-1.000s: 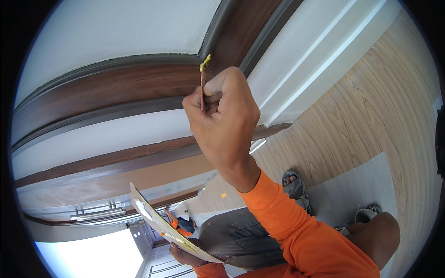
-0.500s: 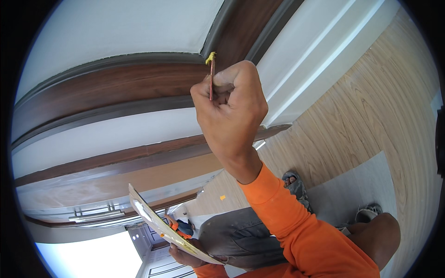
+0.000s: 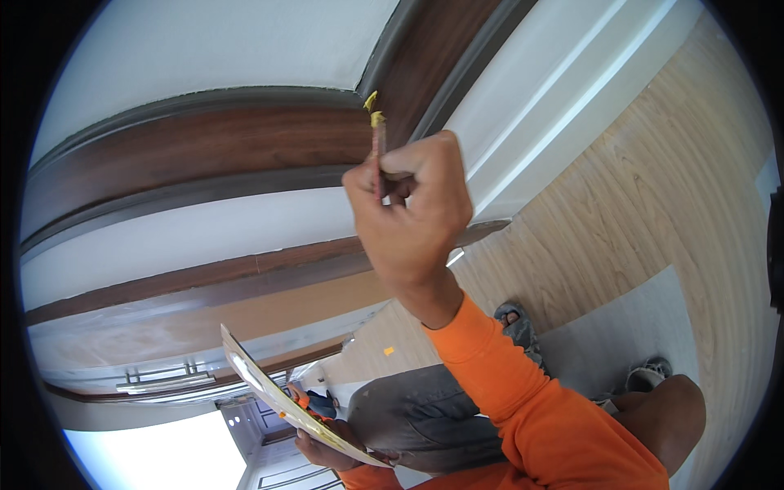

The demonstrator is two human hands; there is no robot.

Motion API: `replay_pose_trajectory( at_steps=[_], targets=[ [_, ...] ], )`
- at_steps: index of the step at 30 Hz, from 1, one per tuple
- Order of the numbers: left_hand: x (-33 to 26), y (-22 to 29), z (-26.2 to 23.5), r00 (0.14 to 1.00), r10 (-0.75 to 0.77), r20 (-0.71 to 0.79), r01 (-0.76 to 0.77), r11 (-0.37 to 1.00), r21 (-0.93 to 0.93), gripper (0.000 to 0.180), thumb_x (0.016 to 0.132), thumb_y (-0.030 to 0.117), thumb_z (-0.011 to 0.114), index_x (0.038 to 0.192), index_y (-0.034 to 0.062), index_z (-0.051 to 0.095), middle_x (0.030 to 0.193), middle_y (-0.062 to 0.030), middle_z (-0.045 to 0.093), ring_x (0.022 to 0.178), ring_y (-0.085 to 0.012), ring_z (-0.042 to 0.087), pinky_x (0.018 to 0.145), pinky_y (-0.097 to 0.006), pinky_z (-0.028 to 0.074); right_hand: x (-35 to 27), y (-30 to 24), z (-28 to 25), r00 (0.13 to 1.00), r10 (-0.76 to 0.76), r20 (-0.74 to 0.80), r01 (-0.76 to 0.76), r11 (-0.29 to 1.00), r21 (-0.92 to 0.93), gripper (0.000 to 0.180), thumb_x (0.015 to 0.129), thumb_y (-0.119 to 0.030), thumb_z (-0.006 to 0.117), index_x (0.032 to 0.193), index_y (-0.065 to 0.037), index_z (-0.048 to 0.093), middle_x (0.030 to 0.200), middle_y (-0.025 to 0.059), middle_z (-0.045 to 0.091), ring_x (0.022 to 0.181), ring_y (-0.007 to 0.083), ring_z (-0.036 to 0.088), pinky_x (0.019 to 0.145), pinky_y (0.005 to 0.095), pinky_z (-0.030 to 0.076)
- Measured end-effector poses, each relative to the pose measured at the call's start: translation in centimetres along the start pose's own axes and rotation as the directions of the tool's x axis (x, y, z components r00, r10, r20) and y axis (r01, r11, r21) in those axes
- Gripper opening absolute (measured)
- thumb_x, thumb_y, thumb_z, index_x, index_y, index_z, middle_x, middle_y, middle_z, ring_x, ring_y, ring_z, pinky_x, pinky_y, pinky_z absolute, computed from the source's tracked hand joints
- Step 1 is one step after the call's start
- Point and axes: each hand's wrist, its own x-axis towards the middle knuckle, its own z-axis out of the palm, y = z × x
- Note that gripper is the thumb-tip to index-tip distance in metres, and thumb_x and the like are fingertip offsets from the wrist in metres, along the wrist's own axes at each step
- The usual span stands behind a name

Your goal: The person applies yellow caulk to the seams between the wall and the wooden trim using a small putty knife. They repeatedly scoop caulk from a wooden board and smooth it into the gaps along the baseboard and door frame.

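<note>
My right hand (image 3: 420,208) is closed around a thin reddish stick-like tool (image 3: 377,155), seen nearly edge-on, whose tip carries yellow paste. Just beyond that tip, a dab of yellow paste (image 3: 371,101) sits at the inner corner where two lengths of dark brown wooden trim (image 3: 269,140) with grey edging meet. The tip is slightly apart from this dab. Low in the picture, my left hand (image 3: 320,452) grips the lower edge of a thin flat board (image 3: 282,400) smeared with white and yellow paste. The board is tilted, and its underside is hidden.
A white wall panel (image 3: 229,41) borders the trim. The wood-pattern floor (image 3: 604,196) has a grey sheet (image 3: 629,327) on it, near my sandalled foot (image 3: 516,322). Another person (image 3: 320,404) in orange is far behind the board. A metal handle (image 3: 167,380) sticks out at lower left.
My right hand and the tool have drawn back downward from the trim corner, leaving a yellow dab there. My left hand and the board have barely shifted.
</note>
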Motion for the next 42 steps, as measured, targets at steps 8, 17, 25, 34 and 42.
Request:
replay_pose_trajectory(
  at_steps=[8, 17, 25, 34, 42],
  targets=[
    [-2.5, 7.3, 1.0, 0.991, -0.004, 0.137, 0.028, 0.985, -0.170, 0.043, 0.101, 0.035, 0.043, 0.112, -0.0048, 0.054, 0.102, -0.0158, 0.059, 0.101, -0.0212, 0.060, 0.093, -0.033, 0.048, 4.0, -6.5, -6.3, 0.814, 0.460, 0.354, -0.580, 0.674, 0.458, 0.017, 0.096, 0.000, 0.068, 0.099, -0.001, 0.052, 0.089, 0.0053, 0.059, 0.067, 0.0085, 0.063, 0.050, 0.0212, 0.049],
    [-6.2, 10.1, 3.6, 0.947, -0.136, 0.290, 0.193, 0.965, -0.177, 0.070, 0.087, 0.038, 0.061, 0.140, -0.0064, 0.047, 0.120, -0.0232, 0.062, 0.101, -0.0330, 0.067, 0.089, -0.042, 0.056, 3.5, -7.7, -10.9, 0.960, 0.198, 0.196, -0.238, 0.949, 0.208, 0.012, 0.091, 0.003, 0.072, 0.096, 0.001, 0.061, 0.091, 0.0067, 0.066, 0.068, 0.0074, 0.064, 0.055, 0.0230, 0.052],
    [-0.9, 6.8, 0.0, 0.903, -0.092, 0.420, 0.070, 0.995, 0.068, 0.063, 0.080, 0.030, 0.069, 0.124, -0.0136, 0.061, 0.112, -0.0201, 0.069, 0.101, -0.0258, 0.066, 0.092, -0.034, 0.050, -1.1, -7.8, -6.8, 0.982, -0.145, 0.120, 0.147, 0.989, -0.007, 0.020, 0.079, 0.010, 0.074, 0.088, 0.000, 0.060, 0.083, 0.0058, 0.061, 0.062, 0.0096, 0.064, 0.053, 0.0220, 0.052],
    [8.7, 2.6, -6.5, 0.877, -0.077, 0.475, 0.032, 0.994, 0.104, 0.067, 0.080, 0.032, 0.066, 0.131, -0.0113, 0.057, 0.118, -0.0205, 0.066, 0.106, -0.0293, 0.064, 0.096, -0.040, 0.050, -8.7, -7.2, -1.2, 0.989, -0.129, 0.071, 0.126, 0.990, 0.056, 0.019, 0.082, 0.009, 0.074, 0.093, 0.000, 0.062, 0.085, 0.0041, 0.063, 0.066, 0.0063, 0.062, 0.054, 0.0202, 0.050],
    [12.6, 2.1, -8.4, 0.779, -0.098, 0.620, 0.063, 0.995, 0.078, 0.058, 0.081, 0.024, 0.068, 0.124, -0.0143, 0.061, 0.114, -0.0207, 0.071, 0.099, -0.0256, 0.067, 0.095, -0.035, 0.050, -9.8, -9.6, 0.0, 0.986, 0.060, 0.156, -0.087, 0.981, 0.175, 0.013, 0.086, 0.006, 0.073, 0.096, 0.003, 0.065, 0.085, 0.0045, 0.067, 0.069, 0.0046, 0.060, 0.056, 0.0188, 0.049]
  ],
)
